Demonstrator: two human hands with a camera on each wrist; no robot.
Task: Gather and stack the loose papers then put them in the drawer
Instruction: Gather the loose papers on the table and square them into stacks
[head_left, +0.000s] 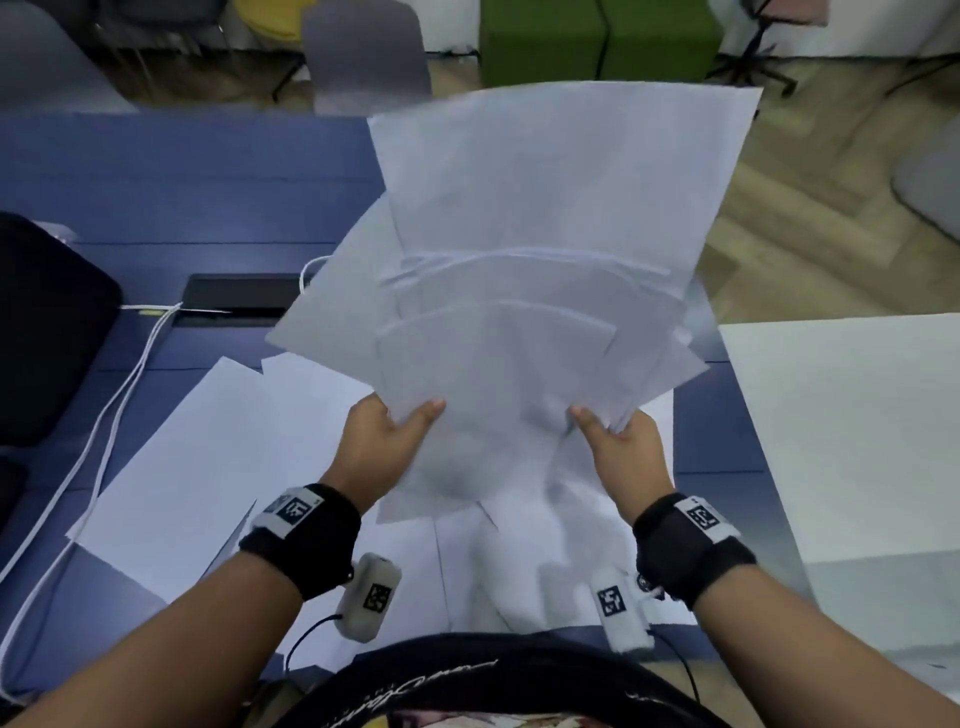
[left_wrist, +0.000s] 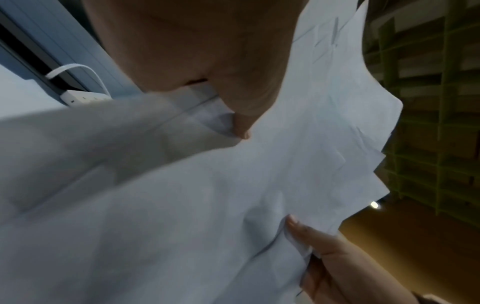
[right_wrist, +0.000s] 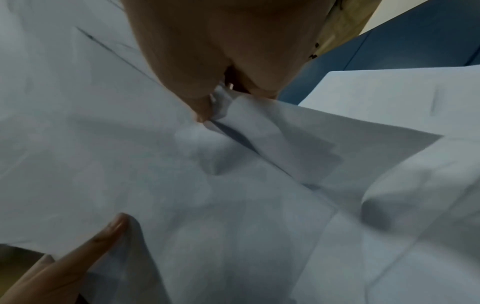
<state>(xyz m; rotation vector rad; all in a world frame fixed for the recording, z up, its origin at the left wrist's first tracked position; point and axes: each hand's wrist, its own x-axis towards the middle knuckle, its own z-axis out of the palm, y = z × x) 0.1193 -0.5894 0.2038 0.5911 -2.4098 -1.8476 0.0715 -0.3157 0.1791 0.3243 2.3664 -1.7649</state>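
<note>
A fanned, uneven bundle of white papers (head_left: 524, 291) is held up above the blue desk (head_left: 156, 187). My left hand (head_left: 387, 441) pinches its lower left edge, thumb on top. My right hand (head_left: 618, 441) pinches the lower right edge, thumb on top too. In the left wrist view my left hand (left_wrist: 233, 98) clamps the papers (left_wrist: 182, 205), with the right hand (left_wrist: 324, 242) at the lower right. In the right wrist view my right hand (right_wrist: 207, 92) grips the sheets (right_wrist: 182, 185), and the left hand (right_wrist: 78, 257) shows at the lower left. More loose sheets (head_left: 208, 457) lie on the desk beneath. No drawer is visible.
White cables (head_left: 119, 374) run over the desk's left side past a black cable slot (head_left: 239, 299). A black object (head_left: 41, 322) sits at the far left. A white surface (head_left: 852, 431) adjoins the desk on the right. Chairs (head_left: 363, 57) and a green block (head_left: 597, 41) stand beyond.
</note>
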